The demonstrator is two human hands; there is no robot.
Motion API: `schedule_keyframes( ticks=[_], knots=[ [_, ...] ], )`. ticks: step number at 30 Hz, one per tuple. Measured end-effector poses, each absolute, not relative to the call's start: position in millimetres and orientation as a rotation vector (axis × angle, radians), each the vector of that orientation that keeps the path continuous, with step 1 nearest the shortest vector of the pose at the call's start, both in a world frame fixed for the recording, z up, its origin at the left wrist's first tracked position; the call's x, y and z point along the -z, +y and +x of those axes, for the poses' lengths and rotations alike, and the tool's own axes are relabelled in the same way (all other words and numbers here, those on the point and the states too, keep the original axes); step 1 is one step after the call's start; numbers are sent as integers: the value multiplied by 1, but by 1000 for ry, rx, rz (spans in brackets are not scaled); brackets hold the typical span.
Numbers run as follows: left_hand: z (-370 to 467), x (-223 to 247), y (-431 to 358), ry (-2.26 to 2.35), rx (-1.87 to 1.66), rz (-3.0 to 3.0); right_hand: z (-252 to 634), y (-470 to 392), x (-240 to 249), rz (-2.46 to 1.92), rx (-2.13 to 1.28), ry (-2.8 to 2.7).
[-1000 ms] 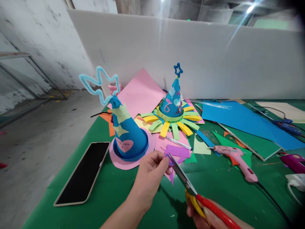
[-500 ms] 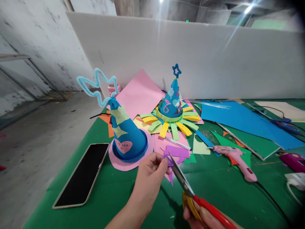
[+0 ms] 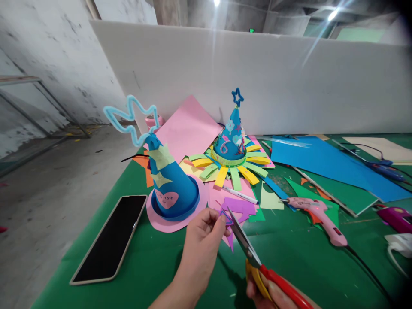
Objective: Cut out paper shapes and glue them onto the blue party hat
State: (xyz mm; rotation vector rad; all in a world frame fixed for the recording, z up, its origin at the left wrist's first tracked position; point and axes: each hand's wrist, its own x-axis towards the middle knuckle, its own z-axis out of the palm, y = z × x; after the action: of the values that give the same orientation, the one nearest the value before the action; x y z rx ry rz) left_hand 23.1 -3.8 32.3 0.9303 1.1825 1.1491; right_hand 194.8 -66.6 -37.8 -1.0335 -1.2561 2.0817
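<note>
Between thumb and fingers, my left hand (image 3: pixel 206 238) pinches a small piece of purple paper (image 3: pixel 227 218) with a blue line drawn on it. My right hand (image 3: pixel 270 294) grips scissors (image 3: pixel 246 244) with red and yellow handles. Their blades point up and left, with the tips at the paper's edge. Left of my hands a blue paper cone hat (image 3: pixel 174 184) leans over on a pink brim, bearing pale stars, a pink heart and a light-blue fuzzy star. Farther back stands a second blue cone hat (image 3: pixel 230 141), ringed by yellow and green paper strips.
A phone (image 3: pixel 111 240) lies at the left edge of the green table (image 3: pixel 180 279). Purple paper scraps (image 3: pixel 240 206) and a white marker (image 3: pixel 240 195) lie beyond my hands. A pink glue gun (image 3: pixel 317 212) rests at right, its cord trailing forward. Blue sheets (image 3: pixel 325 159) lie behind it.
The scissors and my right hand have shifted very slightly left, and the blades stay at the purple paper. My left hand keeps its pinch. The hats and tools lie where they were.
</note>
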Motion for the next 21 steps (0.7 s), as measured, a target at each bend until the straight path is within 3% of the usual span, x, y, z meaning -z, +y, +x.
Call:
schedule_keyframes(
  ticks=[6,14,21],
  knots=[
    [21,-30,-3,1185,-1119,959,197,-67,66,-975,-2112,-1294],
    [21,-27,-3,1185,-1119,964,194,-61,36,-989,-2154,-1243],
    [22,-30,-4,1195,-1128,968,193,-66,48,-1075,-2085,-1249]
  ],
)
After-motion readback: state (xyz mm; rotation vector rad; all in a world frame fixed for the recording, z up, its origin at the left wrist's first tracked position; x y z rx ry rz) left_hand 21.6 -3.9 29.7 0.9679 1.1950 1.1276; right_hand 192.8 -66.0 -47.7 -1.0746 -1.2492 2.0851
